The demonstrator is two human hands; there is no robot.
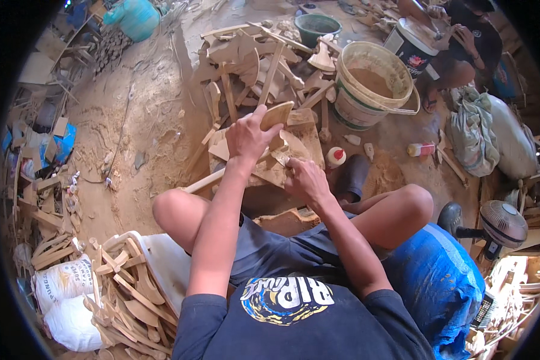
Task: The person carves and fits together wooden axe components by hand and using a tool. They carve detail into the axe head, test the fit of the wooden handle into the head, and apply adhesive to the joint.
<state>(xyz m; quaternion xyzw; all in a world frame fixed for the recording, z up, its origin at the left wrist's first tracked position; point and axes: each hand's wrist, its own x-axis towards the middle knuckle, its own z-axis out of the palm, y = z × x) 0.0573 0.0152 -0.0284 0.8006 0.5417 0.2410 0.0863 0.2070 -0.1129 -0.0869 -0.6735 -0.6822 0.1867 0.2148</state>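
My left hand (248, 137) is closed around a flat, pale wooden piece (279, 114) with a curved edge, tilted up over the work board. Just below it, my right hand (307, 181) pinches a small, pale flat piece (280, 156); its exact kind is hard to make out. Under both hands lies a wooden board (306, 135) with wood scraps on it. A white bottle with a red cap (336, 156) stands right of the board. A pale wooden rod (205, 180) passes beneath my left forearm.
Beyond the board lies a heap of cut wooden pieces (240, 60). A large dusty bucket (375, 78) and a green basin (318, 29) stand behind. Another person (474, 42) sits at far right. A fan (503, 223), a blue sack (432, 282) and wooden parts (135, 288) flank me.
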